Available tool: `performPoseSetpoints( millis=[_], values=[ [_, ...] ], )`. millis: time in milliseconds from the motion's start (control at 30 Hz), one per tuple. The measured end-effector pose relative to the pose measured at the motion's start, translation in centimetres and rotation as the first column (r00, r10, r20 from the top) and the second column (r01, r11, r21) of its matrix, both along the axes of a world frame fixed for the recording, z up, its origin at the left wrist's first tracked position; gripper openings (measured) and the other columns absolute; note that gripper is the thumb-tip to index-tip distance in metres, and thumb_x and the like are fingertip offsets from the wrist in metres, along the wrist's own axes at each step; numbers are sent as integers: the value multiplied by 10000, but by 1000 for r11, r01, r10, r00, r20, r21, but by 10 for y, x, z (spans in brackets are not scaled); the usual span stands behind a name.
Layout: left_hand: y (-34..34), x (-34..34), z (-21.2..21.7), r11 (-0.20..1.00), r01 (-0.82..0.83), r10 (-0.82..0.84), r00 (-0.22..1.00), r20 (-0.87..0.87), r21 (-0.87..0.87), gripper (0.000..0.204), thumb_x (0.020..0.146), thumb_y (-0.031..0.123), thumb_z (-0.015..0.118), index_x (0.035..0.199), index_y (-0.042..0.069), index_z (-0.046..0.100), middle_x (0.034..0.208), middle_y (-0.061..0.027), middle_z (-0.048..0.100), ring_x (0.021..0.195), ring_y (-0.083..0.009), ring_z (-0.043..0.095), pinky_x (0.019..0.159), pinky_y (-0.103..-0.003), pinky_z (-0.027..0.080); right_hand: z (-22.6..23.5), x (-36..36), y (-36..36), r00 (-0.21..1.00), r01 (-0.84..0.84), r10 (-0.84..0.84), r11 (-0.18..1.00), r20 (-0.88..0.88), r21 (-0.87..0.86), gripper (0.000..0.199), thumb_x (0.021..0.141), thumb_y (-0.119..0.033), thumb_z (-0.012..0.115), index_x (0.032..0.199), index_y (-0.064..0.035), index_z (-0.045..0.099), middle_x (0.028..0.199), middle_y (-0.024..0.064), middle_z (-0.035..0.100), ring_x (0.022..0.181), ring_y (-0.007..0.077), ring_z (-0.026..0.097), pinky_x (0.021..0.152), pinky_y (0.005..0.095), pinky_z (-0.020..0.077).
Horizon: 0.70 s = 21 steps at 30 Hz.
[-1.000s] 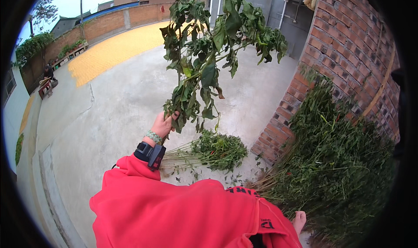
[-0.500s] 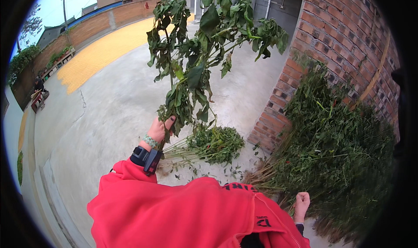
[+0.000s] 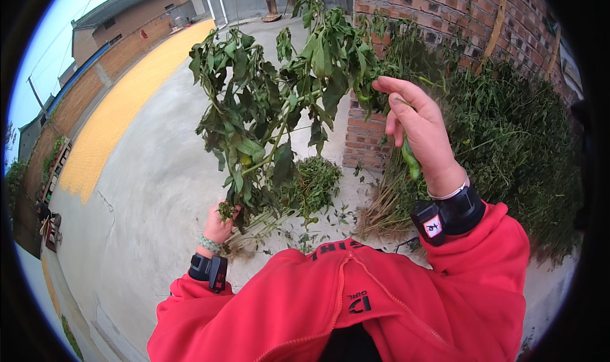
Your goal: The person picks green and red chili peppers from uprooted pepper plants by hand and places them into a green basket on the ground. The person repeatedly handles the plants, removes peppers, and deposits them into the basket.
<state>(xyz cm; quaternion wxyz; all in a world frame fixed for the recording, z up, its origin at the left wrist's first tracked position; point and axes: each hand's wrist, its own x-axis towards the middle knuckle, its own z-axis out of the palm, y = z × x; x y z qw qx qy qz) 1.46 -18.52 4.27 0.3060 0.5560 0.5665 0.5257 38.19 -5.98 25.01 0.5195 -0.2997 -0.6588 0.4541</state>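
My left hand (image 3: 220, 225) is closed round the lower stem of an uprooted pepper plant (image 3: 279, 117), holding it up with its wilted leafy branches spread above. At the plant's right side is my raised right hand (image 3: 419, 130), fingers extended and bent toward the branches. A long green pepper (image 3: 410, 160) sits in its palm, the lower end showing beneath the fingers and a thin stalk above the thumb. Close to my right fingertips, another green pepper (image 3: 363, 97) hangs among the leaves. Whether the fingertips touch the plant is hard to tell.
A large heap of pulled green plants (image 3: 502, 133) leans against the brick wall (image 3: 432, 6) on the right. A smaller bundle (image 3: 318, 184) lies on the concrete floor (image 3: 146, 152) behind the held plant. Yellow grain (image 3: 127, 101) is spread along the far left.
My right hand has risen from the lower right to the plant's right side, and a green pepper now shows in it. The held plant and my left hand are lower in the picture.
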Motion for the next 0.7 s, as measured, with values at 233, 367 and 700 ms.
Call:
performPoseSetpoints(
  millis=[233, 367, 700],
  values=[
    [-17, 9, 4, 999, -18, 34, 920, -391, 45, 88, 736, -27, 506, 796, 2, 562, 781, -115, 584, 733, -269, 571, 643, -320, 444, -21, 4, 12, 969, -206, 164, 947, -183, -247, 342, 889, -207, 532, 1138, 18, 471, 922, 50, 567, 527, 46, 470, 418, 171, 385],
    [-16, -1, -3, 999, 9, 10, 910, -415, 45, 89, 831, 23, 491, 867, 5, 570, 778, -99, 585, 724, -183, 542, 654, -289, 432, -33, 14, 23, 884, -393, 251, 855, -395, -337, 299, 903, -346, 511, 940, -50, 499, 795, 28, 536, 508, 28, 440, 394, 168, 368],
    [64, 31, -10, 964, -20, -62, 953, -297, -264, 144, 849, 63, 465, 941, 6, 559, 817, -26, 570, 709, -124, 508, 608, -248, 411, -64, 60, 13, 997, -10, -15, 945, -75, -327, 342, 907, -397, 476, 802, -75, 521, 553, -49, 382, 459, 56, 357, 390, 225, 333]
  ],
)
